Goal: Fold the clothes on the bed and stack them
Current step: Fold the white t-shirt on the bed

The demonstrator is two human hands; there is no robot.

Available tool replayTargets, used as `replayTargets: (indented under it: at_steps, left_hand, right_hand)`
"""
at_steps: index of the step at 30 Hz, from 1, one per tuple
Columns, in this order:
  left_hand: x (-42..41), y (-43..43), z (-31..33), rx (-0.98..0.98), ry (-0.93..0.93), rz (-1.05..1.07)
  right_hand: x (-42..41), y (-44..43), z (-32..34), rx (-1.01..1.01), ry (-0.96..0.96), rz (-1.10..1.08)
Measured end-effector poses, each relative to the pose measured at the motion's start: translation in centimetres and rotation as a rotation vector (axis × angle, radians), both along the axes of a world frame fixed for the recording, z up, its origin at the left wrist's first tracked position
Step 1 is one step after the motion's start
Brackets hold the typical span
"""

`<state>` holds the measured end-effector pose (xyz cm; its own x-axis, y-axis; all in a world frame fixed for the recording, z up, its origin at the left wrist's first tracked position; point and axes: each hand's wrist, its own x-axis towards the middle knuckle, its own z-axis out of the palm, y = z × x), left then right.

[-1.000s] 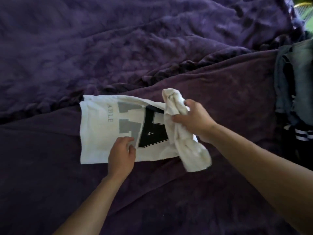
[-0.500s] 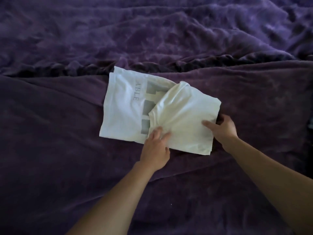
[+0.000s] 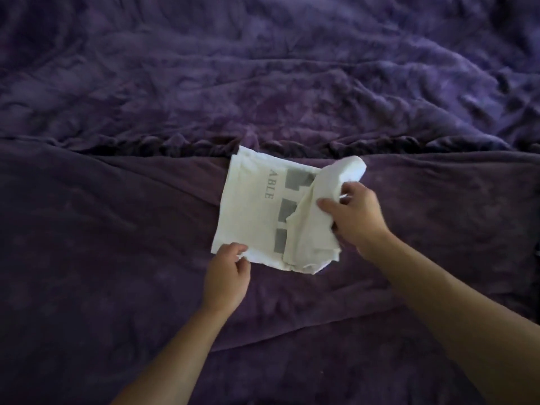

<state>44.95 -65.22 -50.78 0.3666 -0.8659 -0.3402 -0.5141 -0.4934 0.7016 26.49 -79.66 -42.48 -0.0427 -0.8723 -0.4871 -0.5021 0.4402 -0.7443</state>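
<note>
A white T-shirt [image 3: 251,211] with grey block print and the letters "ABLE" lies partly folded on the purple bed. Its right part [image 3: 315,217] is turned over onto the print and bunched up. My right hand [image 3: 355,217] grips that bunched fold from the right side, fingers closed on the cloth. My left hand [image 3: 228,273] pinches the shirt's near left corner against the bed.
The purple blanket [image 3: 117,244] covers the whole bed, with a rumpled ridge [image 3: 175,143] running left to right just behind the shirt. A dark item [image 3: 537,249] shows at the right edge.
My left hand slid from the middle of the near edge to the near left corner. My right hand moved from the shirt's right edge onto the folded flap and gathered it up.
</note>
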Motion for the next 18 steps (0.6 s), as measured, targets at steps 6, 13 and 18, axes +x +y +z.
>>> replayTargets:
  at_steps: [6, 13, 18]
  left_hand:
    - [6.2, 3.3, -0.4, 0.031, -0.027, 0.129]
    - [7.0, 1.5, -1.0, -0.097, -0.242, -0.022]
    - [4.9, -6.0, -2.4, -0.249, -0.512, -0.393]
  right_hand:
    - [13.4, -0.4, -5.6, 0.125, 0.034, 0.327]
    - [10.4, 1.0, -8.1, -0.346, 0.419, 0.586]
    - [5.6, -2.4, -10.5, -0.417, 0.795, 0.883]
